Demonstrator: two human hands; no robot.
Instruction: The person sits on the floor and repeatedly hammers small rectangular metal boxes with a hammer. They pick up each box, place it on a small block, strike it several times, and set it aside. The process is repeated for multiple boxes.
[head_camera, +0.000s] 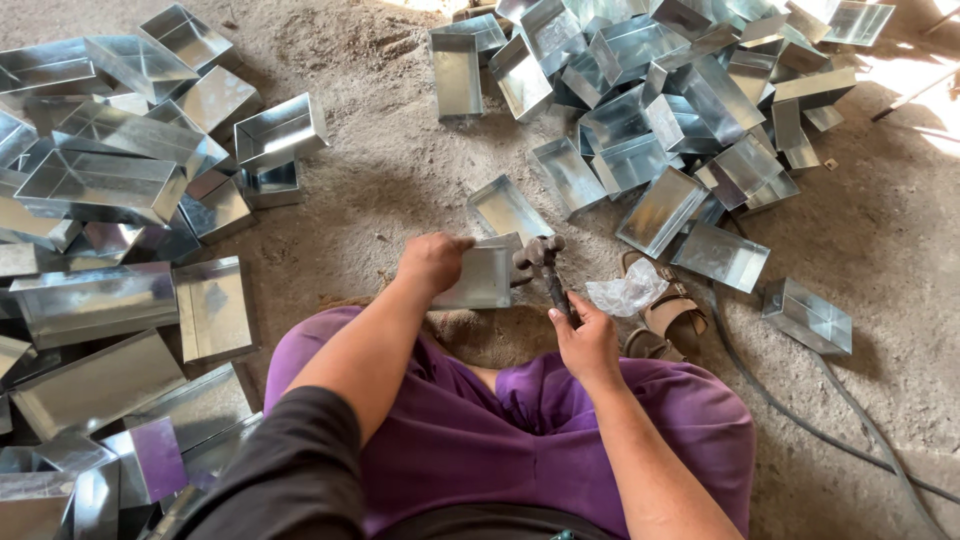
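Left hand (433, 262) gripping metal tray (482, 277), right hand (585, 340) clenched around hammer (545, 265) (head against tray).

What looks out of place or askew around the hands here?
A crumpled clear plastic bag and a brown sandal lie on the dirt beside the right hand gripping the hammer; the metal trays lie tumbled, unstacked.

Tinsmith workshop: dirt floor (400, 180), heaped sheet-metal trays (100, 185).
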